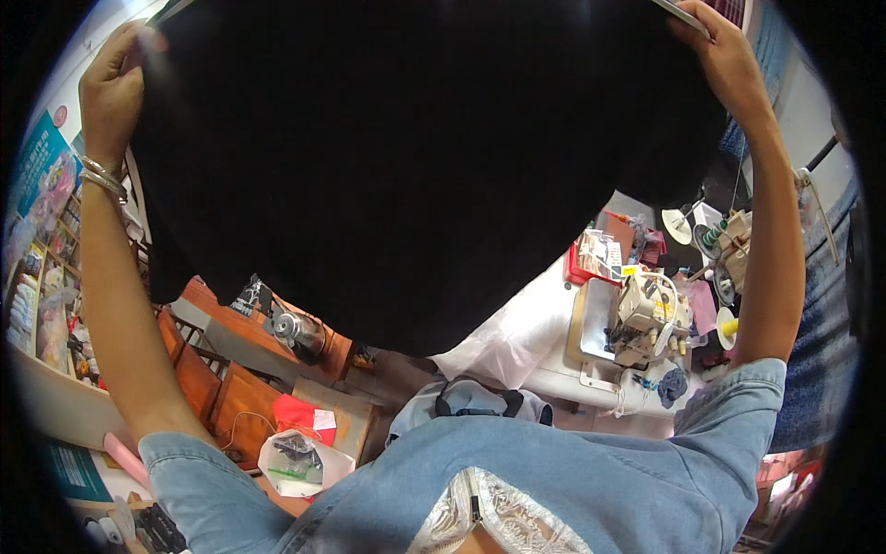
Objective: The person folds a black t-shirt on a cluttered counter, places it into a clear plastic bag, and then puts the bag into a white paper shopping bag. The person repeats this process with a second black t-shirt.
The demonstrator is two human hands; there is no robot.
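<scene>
A wide piece of black cloth [397,175] hangs stretched out in front of me and fills the upper middle of the view. My left hand [113,88] is raised at the upper left, its fingers closed on the cloth's corner. A silver bangle [101,180] circles that wrist. At the upper right my right hand [724,60] grips the opposite corner, where a narrow pale strip [683,17] shows along the edge. The cloth's top edge lies outside the picture. Its lower edge droops in an uneven curve above the furniture.
An overlock sewing machine [651,314] stands on a white table [544,323] at right, with thread spools [678,224] and a red box [591,263] behind it. Wooden chairs [245,406] and a bag-lined bin [309,466] are lower left. Shelves [41,305] line the far left.
</scene>
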